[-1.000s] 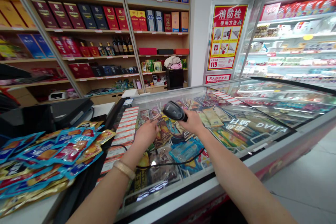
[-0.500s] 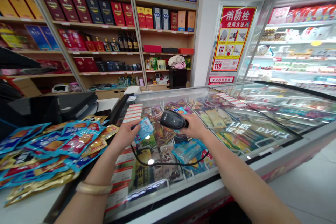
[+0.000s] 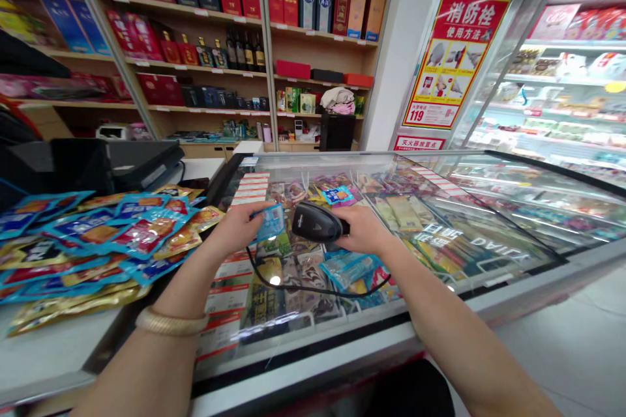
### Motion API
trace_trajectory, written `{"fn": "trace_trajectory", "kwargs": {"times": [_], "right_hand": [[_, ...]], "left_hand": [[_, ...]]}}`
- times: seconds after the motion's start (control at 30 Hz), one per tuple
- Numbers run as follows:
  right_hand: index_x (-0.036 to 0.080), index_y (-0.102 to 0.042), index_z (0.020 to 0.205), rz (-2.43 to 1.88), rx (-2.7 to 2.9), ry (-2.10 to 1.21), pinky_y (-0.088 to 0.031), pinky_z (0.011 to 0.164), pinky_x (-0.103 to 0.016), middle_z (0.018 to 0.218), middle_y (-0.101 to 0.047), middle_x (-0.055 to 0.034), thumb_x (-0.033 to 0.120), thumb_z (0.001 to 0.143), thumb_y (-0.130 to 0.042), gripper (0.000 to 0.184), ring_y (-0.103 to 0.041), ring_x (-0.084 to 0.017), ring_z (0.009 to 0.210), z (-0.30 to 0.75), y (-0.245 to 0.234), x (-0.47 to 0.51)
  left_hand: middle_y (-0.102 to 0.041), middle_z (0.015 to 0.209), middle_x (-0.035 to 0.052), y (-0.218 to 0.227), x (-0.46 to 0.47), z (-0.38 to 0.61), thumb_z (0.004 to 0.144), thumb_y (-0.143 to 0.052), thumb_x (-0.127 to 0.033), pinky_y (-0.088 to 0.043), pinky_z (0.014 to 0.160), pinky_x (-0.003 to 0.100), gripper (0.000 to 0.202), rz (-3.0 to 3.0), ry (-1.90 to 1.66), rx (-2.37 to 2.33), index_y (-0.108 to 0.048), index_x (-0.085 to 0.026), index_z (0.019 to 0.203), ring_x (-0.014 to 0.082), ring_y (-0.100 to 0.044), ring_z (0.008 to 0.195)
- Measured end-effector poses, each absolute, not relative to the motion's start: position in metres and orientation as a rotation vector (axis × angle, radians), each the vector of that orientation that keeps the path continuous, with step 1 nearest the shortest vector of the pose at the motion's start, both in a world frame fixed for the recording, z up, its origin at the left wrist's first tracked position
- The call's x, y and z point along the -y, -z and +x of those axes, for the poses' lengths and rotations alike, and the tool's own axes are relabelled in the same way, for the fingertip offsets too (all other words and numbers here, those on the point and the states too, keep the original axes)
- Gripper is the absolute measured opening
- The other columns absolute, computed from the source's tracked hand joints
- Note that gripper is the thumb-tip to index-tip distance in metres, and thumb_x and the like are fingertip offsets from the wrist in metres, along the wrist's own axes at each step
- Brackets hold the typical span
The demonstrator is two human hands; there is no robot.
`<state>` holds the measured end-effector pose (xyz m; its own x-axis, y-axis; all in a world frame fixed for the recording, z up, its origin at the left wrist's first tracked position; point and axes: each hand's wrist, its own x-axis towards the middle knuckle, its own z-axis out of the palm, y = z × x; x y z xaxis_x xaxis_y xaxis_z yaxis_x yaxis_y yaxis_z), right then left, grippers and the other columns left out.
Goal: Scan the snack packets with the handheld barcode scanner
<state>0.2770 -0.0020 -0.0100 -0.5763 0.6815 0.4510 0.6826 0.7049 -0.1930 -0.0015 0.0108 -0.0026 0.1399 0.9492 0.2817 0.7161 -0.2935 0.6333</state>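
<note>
My right hand (image 3: 362, 230) is shut around the grip of a black handheld barcode scanner (image 3: 317, 221), whose nose points left. My left hand (image 3: 237, 229) holds a small blue snack packet (image 3: 270, 222) by its edge, close to the scanner's front and apart from it. A black scanner cable (image 3: 313, 290) loops below both hands over the glass. A gold bangle (image 3: 171, 322) circles my left wrist. Both hands are above a glass-topped freezer (image 3: 469, 208) full of packaged snacks.
A heap of blue and gold snack packets (image 3: 107, 238) lies on the counter (image 3: 49, 348) at left, beside a black till (image 3: 98, 166). Shelves of boxed liquor and bottles (image 3: 195, 32) stand behind. A lit refrigerated display (image 3: 562, 98) stands at right.
One second ago my left hand showed no packet. It now holds the blue packet up near the scanner. The view has swung, shifting the shelves and freezer in the picture.
</note>
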Motion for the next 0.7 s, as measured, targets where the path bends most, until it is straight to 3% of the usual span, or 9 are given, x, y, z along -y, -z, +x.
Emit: {"fn": "trace_trajectory", "kwargs": {"times": [0.2,0.7], "right_hand": [[0.021,-0.066,0.095,-1.024,2.46,0.027,-0.04,0.066,-0.025,0.088,-0.073,-0.0042,0.03,0.073,-0.066,0.023,-0.066,-0.02,0.08,0.274,0.013,0.0022],[0.02,-0.064,0.088,-1.057,2.476,0.075,-0.038,0.063,-0.025,0.086,-0.072,-0.0044,0.031,0.071,-0.068,0.021,-0.066,-0.021,0.078,0.2732,0.0132,0.0015]], "left_hand": [[-0.072,0.111,0.0012,0.0005,-0.0079,0.001,0.073,-0.041,-0.033,-0.049,0.093,0.033,0.05,2.135,-0.876,-1.569,-0.071,-0.021,0.111,0.0229,-0.066,0.1],[-0.073,0.11,0.0035,0.0049,-0.0108,-0.0004,0.073,-0.04,-0.034,-0.05,0.091,0.034,0.051,2.131,-0.87,-1.587,-0.071,-0.018,0.111,0.0236,-0.066,0.099]]}}
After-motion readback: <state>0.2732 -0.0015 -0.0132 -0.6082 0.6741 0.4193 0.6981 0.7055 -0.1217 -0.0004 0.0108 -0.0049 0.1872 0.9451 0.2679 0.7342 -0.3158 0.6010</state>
